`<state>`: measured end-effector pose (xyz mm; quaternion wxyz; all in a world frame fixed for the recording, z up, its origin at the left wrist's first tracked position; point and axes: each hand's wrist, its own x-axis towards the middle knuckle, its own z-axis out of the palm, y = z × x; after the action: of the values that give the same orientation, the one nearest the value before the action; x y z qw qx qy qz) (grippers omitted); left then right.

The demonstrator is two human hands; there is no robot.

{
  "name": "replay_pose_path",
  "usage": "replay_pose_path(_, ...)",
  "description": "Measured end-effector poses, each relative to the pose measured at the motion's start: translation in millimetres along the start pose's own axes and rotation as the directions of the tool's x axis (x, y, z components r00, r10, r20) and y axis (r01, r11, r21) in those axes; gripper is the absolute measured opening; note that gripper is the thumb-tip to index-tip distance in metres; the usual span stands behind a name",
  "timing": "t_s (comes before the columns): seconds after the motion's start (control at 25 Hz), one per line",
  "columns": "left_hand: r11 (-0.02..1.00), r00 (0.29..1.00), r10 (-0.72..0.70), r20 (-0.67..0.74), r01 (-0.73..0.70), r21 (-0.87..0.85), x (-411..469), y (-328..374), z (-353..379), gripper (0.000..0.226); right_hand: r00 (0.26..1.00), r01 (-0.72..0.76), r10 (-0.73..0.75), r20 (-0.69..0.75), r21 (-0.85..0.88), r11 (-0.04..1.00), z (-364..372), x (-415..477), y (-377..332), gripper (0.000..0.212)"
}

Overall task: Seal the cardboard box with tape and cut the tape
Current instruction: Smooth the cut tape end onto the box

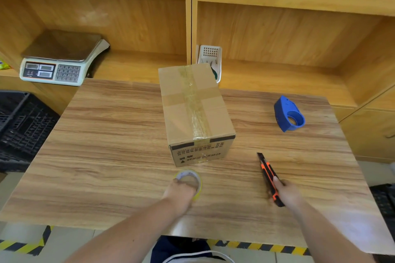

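I hold the tape roll in my left hand, fingers curled over its near rim, pressing it on the wooden table just in front of the cardboard box. My right hand grips the orange-and-black utility knife by its rear half, its tip pointing away toward the box's near right corner.

The box sits mid-table, straight ahead of both hands, its long axis running away from me and slightly left. A clear tape strip already runs along the top seam and folds down the near face. I cannot make out a strand between that strip and the roll, so I judge the cut falls in the short gap between roll and box. The left hand is nearer; the knife must swing left.

Black print on the near face is too blurred to read. A blue tape dispenser lies well right, unused.
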<state>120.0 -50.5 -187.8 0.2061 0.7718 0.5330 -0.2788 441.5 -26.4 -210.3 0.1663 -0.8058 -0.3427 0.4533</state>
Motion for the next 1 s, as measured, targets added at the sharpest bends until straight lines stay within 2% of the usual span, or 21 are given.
replay_pose_path(0.08, 0.997, 1.000, 0.015, 0.006, -0.016, 0.079, 5.1, -2.1, 4.6, 0.020, 1.000, 0.017, -0.018, -0.004, -0.203, 0.979, 24.6, 2.4, 2.0, 0.041)
replay_pose_path(0.12, 0.996, 1.000, 0.020, 0.004, -0.021, 0.084, 6.9, -5.1, 5.6, 0.023, 0.999, 0.051, -0.052, 0.006, -0.351, 0.935, 32.9, 1.3, -0.2, 0.042)
replay_pose_path(0.2, 0.994, 0.998, 0.042, -0.036, -0.038, 0.103, 5.7, -13.0, 3.1, 0.035, 0.994, 0.110, -0.093, 0.059, -0.578, 0.808, 42.3, 2.6, -4.2, 0.040)
replay_pose_path(0.28, 0.990, 0.993, 0.048, -0.108, -0.033, 0.137, 0.1, -26.2, -1.3, 0.047, 0.990, 0.138, -0.066, 0.126, -0.738, 0.660, 45.9, 6.6, -10.6, 0.039)
replay_pose_path(0.36, 0.998, 0.987, 0.056, -0.148, -0.052, 0.034, -6.0, -43.3, -4.0, 0.056, 0.984, 0.165, -0.022, 0.179, -0.842, 0.514, 45.8, 11.6, -23.6, 0.041)
replay_pose_path(0.44, 0.974, 0.980, 0.018, -0.201, -0.063, -0.219, -15.8, -62.5, -4.3, 0.054, 0.982, 0.185, -0.053, 0.183, -0.851, 0.492, 41.2, 9.8, -54.9, 0.044)
replay_pose_path(0.52, 0.842, 0.933, -0.168, -0.319, -0.033, -0.538, -26.4, -83.3, -5.8, 0.039, 0.967, 0.240, -0.224, 0.121, -0.730, 0.639, 32.0, 1.6, -99.9, 0.040)
replay_pose_path(0.56, 0.738, 0.875, -0.312, -0.370, -0.022, -0.674, -29.5, -94.3, -9.3, 0.032, 0.937, 0.315, -0.341, 0.076, -0.610, 0.727, 26.9, -5.8, -122.8, 0.038)
replay_pose_path(0.6, 0.631, 0.797, -0.449, -0.403, -0.037, -0.775, -32.1, -103.7, -16.0, 0.031, 0.872, 0.448, -0.488, 0.042, -0.474, 0.758, 22.6, -15.5, -143.2, 0.038)
replay_pose_path(0.64, 0.544, 0.721, -0.546, -0.427, -0.082, -0.835, -34.4, -110.7, -26.0, 0.035, 0.759, 0.614, -0.650, 0.029, -0.361, 0.702, 19.9, -27.5, -161.0, 0.039)
replay_pose_path(0.68, 0.506, 0.664, -0.585, -0.465, -0.150, -0.850, -36.5, -114.6, -40.3, 0.040, 0.622, 0.758, -0.781, 0.055, -0.293, 0.583, 18.7, -39.6, -174.9, 0.042)
replay_pose_path(0.72, 0.526, 0.623, -0.570, -0.536, -0.225, -0.820, -38.3, -114.7, -56.9, 0.045, 0.496, 0.849, -0.858, 0.135, -0.284, 0.446, 18.5, -50.8, -185.7, 0.047)
replay_pose_path(0.76, 0.598, 0.599, -0.500, -0.626, -0.284, -0.749, -39.1, -111.1, -73.6, 0.049, 0.399, 0.892, -0.881, 0.255, -0.331, 0.308, 21.5, -61.2, -194.1, 0.055)
replay_pose_path(0.8, 0.697, 0.596, -0.385, -0.704, -0.313, -0.646, -38.3, -103.5, -87.9, 0.053, 0.340, 0.893, -0.859, 0.383, -0.419, 0.167, 28.2, -65.7, -199.5, 0.064)
replay_pose_path(0.84, 0.800, 0.622, -0.247, -0.743, -0.302, -0.519, -35.5, -93.4, -97.6, 0.059, 0.310, 0.868, -0.818, 0.484, -0.495, 0.036, 35.8, -66.4, -202.8, 0.072)
replay_pose_path(0.88, 0.883, 0.668, -0.120, -0.734, -0.265, -0.386, -31.6, -83.3, -103.4, 0.065, 0.303, 0.838, -0.786, 0.538, -0.544, -0.049, 44.8, -64.2, -203.3, 0.078)
replay_pose_path(0.92, 0.937, 0.723, -0.040, -0.689, -0.213, -0.277, -27.1, -74.6, -105.5, 0.073, 0.305, 0.816, -0.777, 0.551, -0.572, -0.086, 53.5, -61.6, -201.6, 0.082)
replay_pose_path(1.0, 0.983, 0.795, -0.014, -0.606, -0.100, -0.154, -14.4, -68.8, -106.5, 0.086, 0.304, 0.799, -0.809, 0.503, -0.597, -0.071, 66.3, -56.3, -199.0, 0.086)
